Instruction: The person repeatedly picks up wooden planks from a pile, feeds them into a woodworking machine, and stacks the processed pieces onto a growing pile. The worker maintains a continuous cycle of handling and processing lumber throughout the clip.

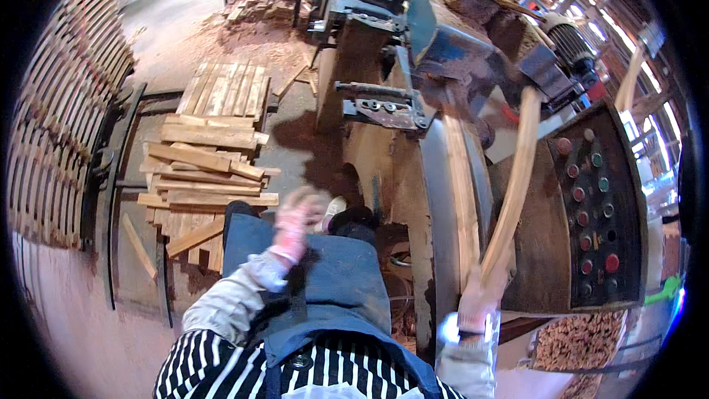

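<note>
Right fingers (487,290) hold one wooden strip (517,177) beside a second strip (461,188)

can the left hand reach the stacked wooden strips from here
Probably yes: the left hand, though blurred, appears close to the stacked wooden strips, and nothing visible seems to stand between them.

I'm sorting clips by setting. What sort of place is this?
Most likely a woodworking shop or small sawmill: stacked wooden strips at the left, a machine control panel with red and green buttons at the right, and a heap of wood chips below it.
</note>
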The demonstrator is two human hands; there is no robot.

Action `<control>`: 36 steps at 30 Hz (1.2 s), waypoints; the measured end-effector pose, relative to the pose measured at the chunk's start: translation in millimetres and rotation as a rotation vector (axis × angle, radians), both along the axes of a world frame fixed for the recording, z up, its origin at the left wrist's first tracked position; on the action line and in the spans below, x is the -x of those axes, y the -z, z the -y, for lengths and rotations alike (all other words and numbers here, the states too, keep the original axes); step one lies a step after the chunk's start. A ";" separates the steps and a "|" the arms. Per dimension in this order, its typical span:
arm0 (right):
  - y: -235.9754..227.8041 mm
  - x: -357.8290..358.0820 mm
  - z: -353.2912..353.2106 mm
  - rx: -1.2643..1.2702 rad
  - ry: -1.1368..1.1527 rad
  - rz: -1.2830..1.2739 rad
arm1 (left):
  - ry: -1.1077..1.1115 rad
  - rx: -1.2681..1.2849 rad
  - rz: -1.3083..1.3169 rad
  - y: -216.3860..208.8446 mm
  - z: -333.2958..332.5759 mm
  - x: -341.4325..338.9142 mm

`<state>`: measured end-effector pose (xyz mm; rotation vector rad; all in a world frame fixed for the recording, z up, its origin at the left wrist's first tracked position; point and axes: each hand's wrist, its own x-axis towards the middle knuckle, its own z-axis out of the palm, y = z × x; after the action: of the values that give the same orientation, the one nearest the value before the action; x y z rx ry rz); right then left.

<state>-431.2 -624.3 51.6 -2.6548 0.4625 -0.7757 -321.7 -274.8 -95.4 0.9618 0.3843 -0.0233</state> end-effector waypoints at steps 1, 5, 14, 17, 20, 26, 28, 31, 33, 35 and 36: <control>7.7 -27.8 0.2 -0.023 0.002 0.041 | -0.183 -0.011 0.031 28.7 -32.9 11.4; 15.5 -154.1 5.2 0.044 -0.186 0.313 | -0.546 0.155 -0.032 72.7 -152.5 69.8; -9.2 -177.4 -38.6 -0.191 -0.462 -0.044 | -0.722 0.042 -0.315 136.2 -173.3 73.4; -0.2 -72.8 -17.3 -0.155 -0.470 -0.100 | -0.776 0.073 -0.336 159.4 -184.4 64.8; -33.9 30.7 -19.0 0.148 -0.432 -0.420 | -0.835 -0.117 -0.594 168.2 -201.8 71.2; -22.6 30.6 -7.5 0.689 -0.464 -0.283 | -0.544 -0.412 -0.813 278.4 -232.6 114.6; -5.6 2.0 3.0 0.715 -0.348 -0.355 | -0.347 -0.713 -0.954 230.2 -214.8 85.2; 11.6 -66.5 26.0 0.631 -0.356 -0.342 | -0.293 -0.465 -0.942 237.1 -219.2 71.6; 18.0 -121.6 18.2 0.488 -0.335 -0.328 | -0.343 -0.413 -0.931 222.2 -215.6 62.6; 18.9 -182.0 7.0 0.540 -0.367 -0.292 | -0.305 -0.617 -0.937 233.1 -221.8 61.9; 16.6 -204.7 2.9 0.628 -0.383 -0.283 | -0.279 -0.723 -0.932 237.4 -227.1 57.9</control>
<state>-226.5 -627.2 35.0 -3.3001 -0.2830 -0.4765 -379.6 -47.8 -332.8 1.5719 1.4540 -0.0835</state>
